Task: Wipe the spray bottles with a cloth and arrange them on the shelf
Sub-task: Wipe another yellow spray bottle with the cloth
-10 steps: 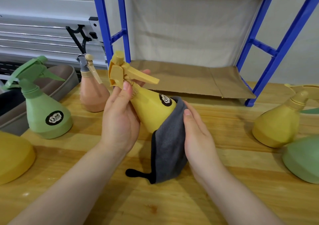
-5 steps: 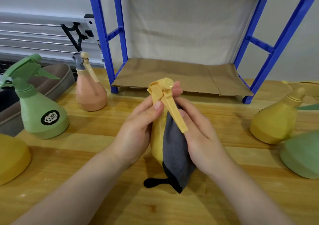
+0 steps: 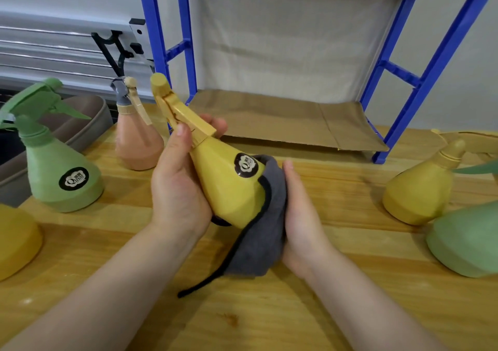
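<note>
A yellow spray bottle [image 3: 226, 186] with a black round label is tilted above the wooden table, its nozzle pointing up and left. My left hand [image 3: 177, 186] grips it around the neck and upper body. My right hand [image 3: 301, 216] presses a grey cloth [image 3: 261, 237] against the bottle's base and right side; the cloth hangs down to the table. The blue shelf frame [image 3: 420, 81] stands behind, its lower level lined with brown cardboard [image 3: 291, 119] and bare of bottles.
On the left stand a green bottle [image 3: 59, 173], a pink bottle [image 3: 137, 140] and part of a yellow one [image 3: 16, 240]. On the right are a yellow bottle [image 3: 420, 189] and a green one [image 3: 466, 240]. A grey tray [image 3: 89, 124] lies far left.
The bottle has gone from upright, with its nozzle facing me, to tilted with the label up. The cloth has shifted from the bottle's front to its base and right side.
</note>
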`<control>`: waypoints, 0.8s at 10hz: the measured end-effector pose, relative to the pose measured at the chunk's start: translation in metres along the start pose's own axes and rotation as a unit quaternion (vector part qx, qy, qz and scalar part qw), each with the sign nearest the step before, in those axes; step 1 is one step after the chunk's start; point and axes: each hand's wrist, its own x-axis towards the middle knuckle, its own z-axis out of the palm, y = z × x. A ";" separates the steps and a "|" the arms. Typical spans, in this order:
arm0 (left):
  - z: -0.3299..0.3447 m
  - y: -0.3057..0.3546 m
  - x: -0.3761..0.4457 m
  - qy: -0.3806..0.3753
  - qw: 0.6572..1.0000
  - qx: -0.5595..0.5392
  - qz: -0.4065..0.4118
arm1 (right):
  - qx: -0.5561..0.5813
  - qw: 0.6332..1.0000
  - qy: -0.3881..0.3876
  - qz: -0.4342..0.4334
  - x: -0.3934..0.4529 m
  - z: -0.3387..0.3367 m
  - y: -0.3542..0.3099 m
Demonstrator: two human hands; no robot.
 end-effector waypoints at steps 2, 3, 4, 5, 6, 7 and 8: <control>0.000 -0.003 -0.008 -0.013 0.990 0.094 0.101 | 0.085 0.991 -0.017 0.097 -0.002 0.006 0.008; 0.003 -0.005 -0.012 -0.053 0.981 0.117 0.145 | 0.062 0.990 0.011 0.128 0.000 0.004 0.007; 0.001 -0.005 -0.009 -0.054 0.982 0.118 0.137 | -0.018 0.989 0.039 0.142 -0.002 -0.001 0.000; -0.002 -0.002 -0.005 -0.039 0.988 0.112 0.095 | -0.072 0.987 0.037 0.137 -0.006 -0.002 -0.009; -0.001 0.000 -0.007 -0.023 0.994 0.103 0.041 | -0.119 0.984 0.031 0.131 -0.006 -0.006 -0.009; 0.000 0.000 -0.006 -0.024 0.994 0.094 0.050 | -0.171 0.979 0.072 0.084 -0.001 -0.007 -0.008; -0.002 -0.002 -0.005 -0.021 0.994 0.095 0.041 | -0.215 0.971 0.090 0.051 0.001 -0.011 -0.011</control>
